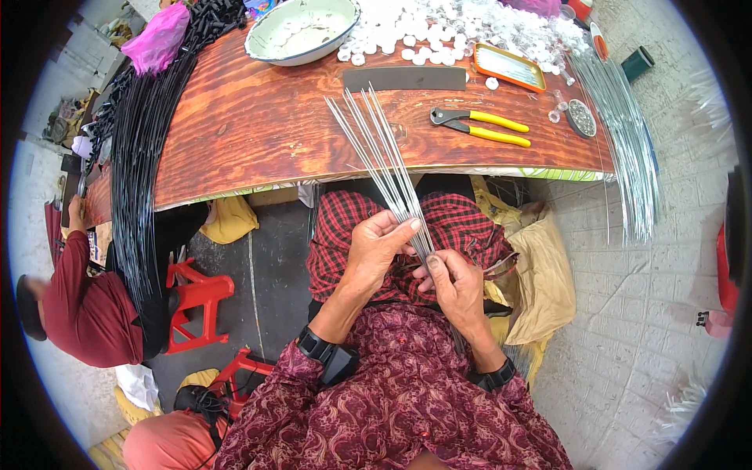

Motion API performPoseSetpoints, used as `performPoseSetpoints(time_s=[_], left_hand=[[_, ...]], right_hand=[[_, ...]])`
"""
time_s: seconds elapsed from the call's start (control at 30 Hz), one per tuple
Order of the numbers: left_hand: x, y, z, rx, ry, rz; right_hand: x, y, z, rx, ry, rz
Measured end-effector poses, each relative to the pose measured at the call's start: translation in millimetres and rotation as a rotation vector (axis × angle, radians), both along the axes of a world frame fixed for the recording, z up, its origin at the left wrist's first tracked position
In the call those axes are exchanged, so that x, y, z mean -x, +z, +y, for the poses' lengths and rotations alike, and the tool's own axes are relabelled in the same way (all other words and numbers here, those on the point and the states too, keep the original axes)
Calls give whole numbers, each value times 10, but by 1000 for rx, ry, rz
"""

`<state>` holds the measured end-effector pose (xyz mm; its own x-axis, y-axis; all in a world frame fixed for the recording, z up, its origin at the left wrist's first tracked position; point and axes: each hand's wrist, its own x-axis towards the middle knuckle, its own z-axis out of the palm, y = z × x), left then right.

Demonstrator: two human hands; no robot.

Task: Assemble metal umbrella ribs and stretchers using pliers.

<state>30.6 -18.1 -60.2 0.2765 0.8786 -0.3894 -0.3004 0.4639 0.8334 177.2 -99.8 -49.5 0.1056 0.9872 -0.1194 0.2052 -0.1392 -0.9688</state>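
A bundle of thin silvery metal rods (381, 157) slants up from my lap, its far ends fanned out above the table's near edge. My left hand (378, 247) grips the bundle around its middle, thumb laid across the rods. Lower down, my right hand (452, 283) is closed around the near end, so the tips there are partly hidden. Beyond the rods, on the wooden table (258, 133), lie end-cutting pliers with yellow handles (489, 128) and a flat dark grey strip (403, 78).
At the back are an enamel basin (304, 31), a heap of clear plastic caps (462, 27) and an orange-rimmed tray (509, 66). Black rods (149, 157) overhang the table on the left, silvery rods (630, 149) on the right. A co-worker (94, 313) sits left, near a red stool (196, 301).
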Motion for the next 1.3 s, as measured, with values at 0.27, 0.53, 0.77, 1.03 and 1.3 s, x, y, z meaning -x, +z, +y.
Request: performPoseSetpoints(time_s=[0.27,0.53,0.77,1.03,1.3], left_hand=[[-5,-6,20,3,-2,-11],[-43,-37,37,8,-5,-18],[-10,-39,47,-17,-21,10],[-69,100,55,-5,0,48],[-103,17,125,-36,-10,34]], right_hand=[[-1,5,25,7,2,-23],[-3,-12,39,11,1,-7],[-6,-37,54,29,-56,26],[-505,273,41,-71,-168,-232],[-1943,818,310,-343,-600,-694]])
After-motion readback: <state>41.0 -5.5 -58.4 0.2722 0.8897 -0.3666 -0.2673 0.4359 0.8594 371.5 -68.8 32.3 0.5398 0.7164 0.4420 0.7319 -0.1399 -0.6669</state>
